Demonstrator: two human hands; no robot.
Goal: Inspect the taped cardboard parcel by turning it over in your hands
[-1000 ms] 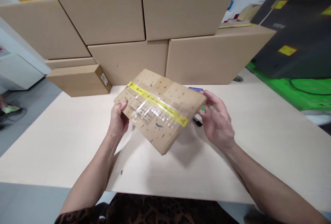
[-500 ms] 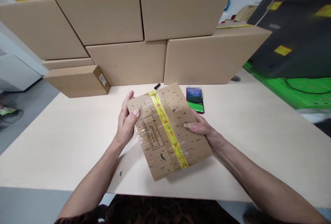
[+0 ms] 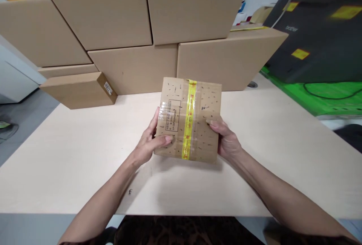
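Between my two hands is a flat cardboard box (image 3: 205, 132), held up above the table and almost square to me. Yellow tape with red print (image 3: 189, 118) runs down its middle, and short dark pen strokes are scattered over its face. A printed frame of small text (image 3: 173, 116) lies left of the tape. My left hand (image 3: 151, 141) grips the lower left edge, thumb on the face. On the right edge, my right hand (image 3: 224, 135) is closed with its thumb on the face too. The other fingers of both hands are mostly hidden behind the box.
Large cardboard boxes (image 3: 135, 73) are stacked along the back of the pale table (image 3: 85, 162). A smaller carton (image 3: 76, 90) with a white label stands at the back left. To the right are a dark machine (image 3: 311, 30) and a green surface (image 3: 299, 90).
The box has turned from a slant to nearly straight and moved up and away. My left hand sits lower on its edge. The phone and small black object behind it are now hidden.
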